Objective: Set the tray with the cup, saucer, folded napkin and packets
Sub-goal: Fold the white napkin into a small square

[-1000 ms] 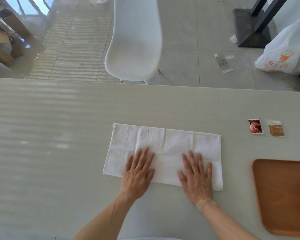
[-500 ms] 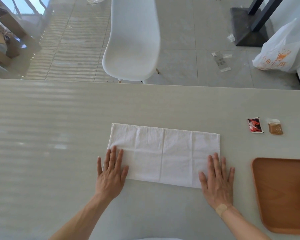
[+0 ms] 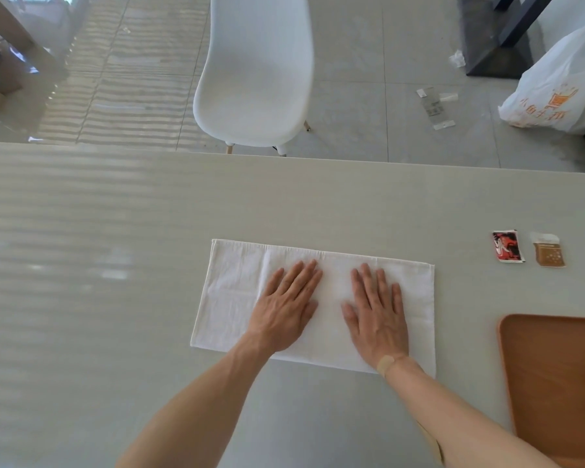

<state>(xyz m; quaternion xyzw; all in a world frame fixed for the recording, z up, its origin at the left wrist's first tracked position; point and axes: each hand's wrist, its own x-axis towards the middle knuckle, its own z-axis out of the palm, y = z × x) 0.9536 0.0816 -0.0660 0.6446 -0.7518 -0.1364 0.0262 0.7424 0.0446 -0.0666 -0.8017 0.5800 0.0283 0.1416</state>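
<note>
A white cloth napkin (image 3: 237, 292), folded into a long rectangle, lies flat on the grey table (image 3: 115, 248). My left hand (image 3: 286, 309) presses flat on its middle, fingers spread. My right hand (image 3: 377, 314) lies flat beside it on the napkin's right half, a plaster on the wrist. To the right sit a red packet (image 3: 507, 246) and a brown packet (image 3: 550, 250). The wooden tray (image 3: 554, 383) shows at the right edge with nothing on its visible part. No cup or saucer is in view.
A white chair (image 3: 254, 72) stands beyond the table's far edge. On the floor lie a white plastic bag (image 3: 554, 89), scraps of wrapping (image 3: 433, 106) and a dark stand base (image 3: 493, 42).
Both hands slid from the napkin's outer lower corners inward onto its middle. The napkin, packets and tray stayed put.
</note>
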